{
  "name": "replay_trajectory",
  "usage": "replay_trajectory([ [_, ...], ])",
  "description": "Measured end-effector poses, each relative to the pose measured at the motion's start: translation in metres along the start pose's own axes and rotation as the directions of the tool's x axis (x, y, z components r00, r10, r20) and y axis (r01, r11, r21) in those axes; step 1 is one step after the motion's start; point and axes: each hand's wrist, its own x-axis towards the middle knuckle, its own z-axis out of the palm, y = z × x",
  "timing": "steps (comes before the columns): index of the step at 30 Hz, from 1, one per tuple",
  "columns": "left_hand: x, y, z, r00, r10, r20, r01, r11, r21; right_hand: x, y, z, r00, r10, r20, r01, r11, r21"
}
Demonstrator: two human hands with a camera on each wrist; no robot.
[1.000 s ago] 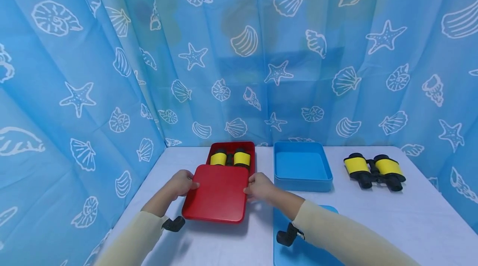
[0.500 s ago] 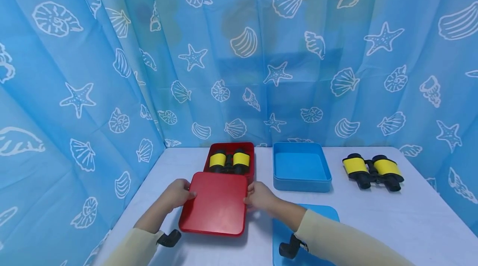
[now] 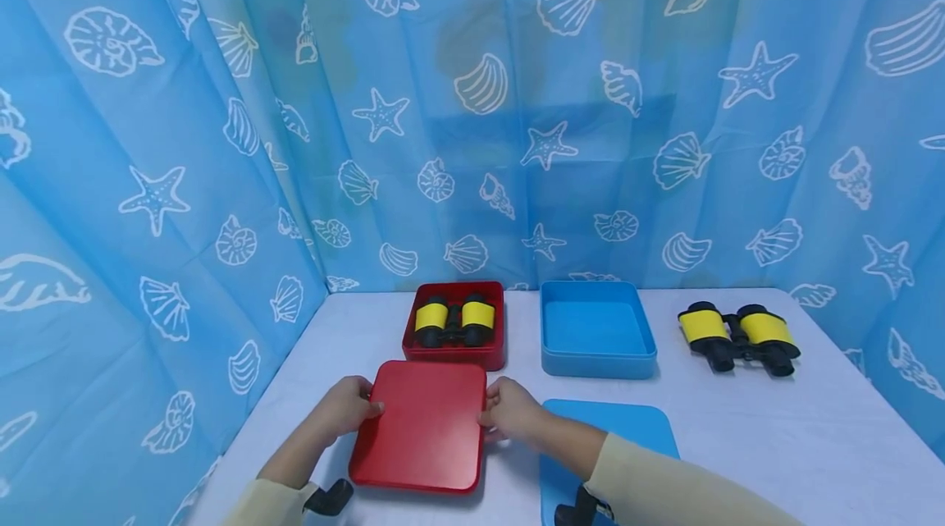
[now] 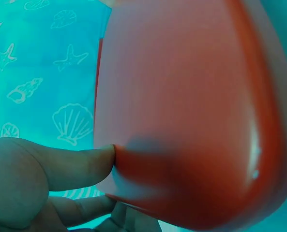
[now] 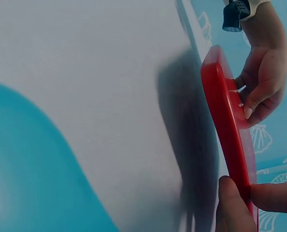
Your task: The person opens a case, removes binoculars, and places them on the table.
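Observation:
A red lid (image 3: 421,427) is held between both hands, slightly above the white table, its shadow falling below it. My left hand (image 3: 344,405) pinches its left edge, thumb on top and fingers beneath, as the left wrist view shows with the lid (image 4: 182,96) filling much of it. On the opposite edge my right hand (image 3: 513,411) pinches it the same way; in the right wrist view the lid (image 5: 228,121) appears edge-on. Just behind the lid stands an open red box (image 3: 495,358) with yellow-and-black binoculars (image 3: 454,321) lying inside.
To the right of the red box is an open blue box (image 3: 600,366). A flat blue lid (image 3: 613,436) lies on the table (image 3: 738,427) under the right forearm. A second pair of binoculars (image 3: 738,337) rests at the far right. A shell-print curtain (image 3: 472,140) hangs behind.
Both hands have drawn the red lid toward the person, away from the red box. The binoculars inside and the box's front wall are now uncovered.

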Motion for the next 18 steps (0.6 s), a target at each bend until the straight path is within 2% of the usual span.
replay_trajectory([
  [6, -0.003, -0.003, 0.004, 0.999, -0.039, 0.010, 0.039, 0.999, 0.015, -0.005, 0.005, 0.003, 1.000, 0.027, -0.001, -0.027, 0.999, -0.028],
  [12, -0.005, -0.005, 0.008, 0.995, -0.085, 0.043, 0.083, 0.995, 0.047, -0.008, 0.011, 0.005, 0.997, 0.064, 0.030, -0.064, 0.998, -0.017],
  [18, -0.007, -0.008, 0.012, 0.994, -0.099, 0.053, 0.095, 0.992, 0.078, -0.008, 0.014, 0.007, 0.996, 0.082, 0.033, -0.080, 0.996, -0.051],
])
